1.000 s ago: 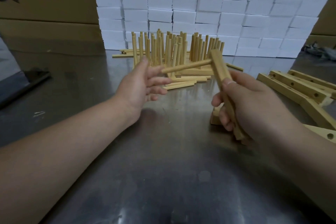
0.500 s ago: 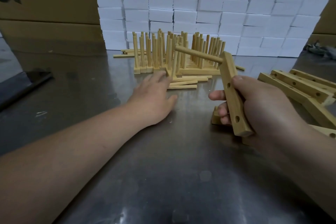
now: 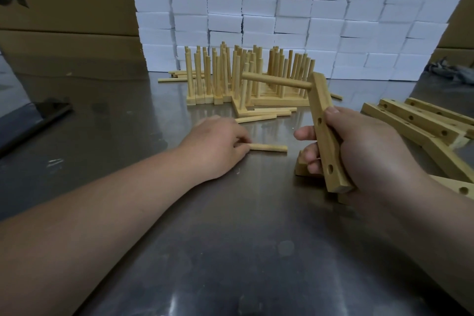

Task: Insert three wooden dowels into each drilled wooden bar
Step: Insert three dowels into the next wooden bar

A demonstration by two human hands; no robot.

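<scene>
Materials: pale raw wood throughout. Dowels are smooth round rods, bars are square-section sticks with sharp edges.

Right hand [image 3: 364,156] grips the drilled bar [image 3: 323,133] round its lower half. The bar is held above the table, right of centre, leaning slightly. It has one fitted dowel [image 3: 277,82] in the top hole, sticking out sideways to the left. The two lower holes are open and round, facing the camera.

Left hand [image 3: 218,143] is palm down on the table, fingers curled onto the left end of a loose dowel [image 3: 268,147] lying flat, pinching it.

Behind, finished bars [image 3: 246,79] stand in a tight row with their dowels upright. Spare dowels [image 3: 256,118] lie flat in front of them. A stack of empty drilled bars [image 3: 415,120] is at right.

Steel table [image 3: 230,238] is dull grey, scuffed and lightly reflective. The back wall is white foam blocks [image 3: 282,7] stacked like brick. Cardboard boxes [image 3: 64,7] at left.
</scene>
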